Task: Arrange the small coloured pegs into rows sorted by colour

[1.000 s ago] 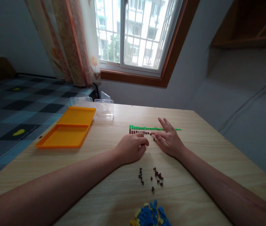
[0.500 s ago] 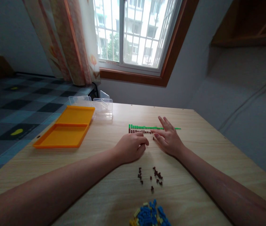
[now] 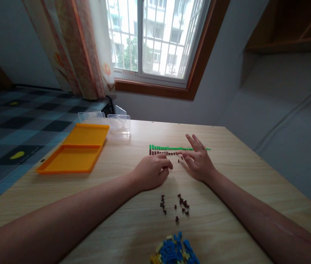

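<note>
A row of small green bricks [image 3: 166, 148] lies across the wooden table [image 3: 254, 176], with a shorter row of dark brown bricks [image 3: 161, 152] right in front of it. My left hand [image 3: 152, 171] rests on the table with its fingers curled in, its fingertips touching the brown row. My right hand [image 3: 198, 161] lies beside it with its outer fingers spread and its thumb and forefinger by a loose brown brick [image 3: 182, 158] at the row's right end. What the left fingers hold, if anything, is hidden.
Loose dark brown bricks [image 3: 178, 207] are scattered nearer me. A heap of blue and yellow bricks [image 3: 175, 252] sits at the table's front edge. An open orange tray [image 3: 75, 153] and clear plastic boxes [image 3: 117, 124] stand at the left.
Both hands have stayed at the brown row, with only small finger shifts. The camera has tilted slightly.
</note>
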{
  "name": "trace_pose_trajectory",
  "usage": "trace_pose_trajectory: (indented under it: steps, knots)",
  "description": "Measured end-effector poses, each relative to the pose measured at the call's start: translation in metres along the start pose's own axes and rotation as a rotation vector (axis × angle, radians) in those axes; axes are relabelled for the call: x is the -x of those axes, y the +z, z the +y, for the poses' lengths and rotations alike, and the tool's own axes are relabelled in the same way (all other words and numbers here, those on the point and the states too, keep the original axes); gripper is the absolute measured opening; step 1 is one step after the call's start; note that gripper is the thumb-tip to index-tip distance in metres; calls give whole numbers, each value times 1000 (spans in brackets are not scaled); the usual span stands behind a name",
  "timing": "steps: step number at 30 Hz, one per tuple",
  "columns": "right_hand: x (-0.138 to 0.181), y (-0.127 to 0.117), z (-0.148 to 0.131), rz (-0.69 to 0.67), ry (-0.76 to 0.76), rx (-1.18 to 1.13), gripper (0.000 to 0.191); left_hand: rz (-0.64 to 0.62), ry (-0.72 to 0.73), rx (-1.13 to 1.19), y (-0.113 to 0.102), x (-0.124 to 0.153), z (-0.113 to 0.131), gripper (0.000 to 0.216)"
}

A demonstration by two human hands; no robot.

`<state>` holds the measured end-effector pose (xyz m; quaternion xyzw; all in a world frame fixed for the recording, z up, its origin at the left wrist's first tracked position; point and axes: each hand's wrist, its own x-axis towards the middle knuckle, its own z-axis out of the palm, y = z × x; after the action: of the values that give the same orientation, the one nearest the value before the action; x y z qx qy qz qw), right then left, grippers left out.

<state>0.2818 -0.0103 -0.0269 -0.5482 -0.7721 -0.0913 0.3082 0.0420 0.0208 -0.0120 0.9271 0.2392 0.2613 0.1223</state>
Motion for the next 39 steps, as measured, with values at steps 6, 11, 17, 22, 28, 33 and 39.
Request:
trace_pose_trajectory:
  steps: [6, 11, 17, 22, 28, 33, 39]
  knots:
    - [6, -8, -3, 14, -67, -32, 22, -22, 34, 9, -2, 0, 1, 25]
    - [5, -4, -4, -32, -95, -6, 13, -27, 23, -4, -2, 1, 2, 25]
    - [-1, 3, -1, -40, -30, 2, 16, -35, 42, -13, -1, 1, 0, 26]
    - [-4, 9, 5, -15, 35, 6, 26, -4, -1, 1, 0, 0, -1, 26]
    - [-3, 15, 12, -17, 97, 9, 34, -9, 26, -3, -1, -1, 2, 25]
    - [-3, 13, 10, -28, 81, 12, 37, -17, 33, 3, -1, -1, 2, 25]
    - [-3, 11, 7, -74, 84, -2, 37, -20, 36, -4, -1, 0, 2, 25]
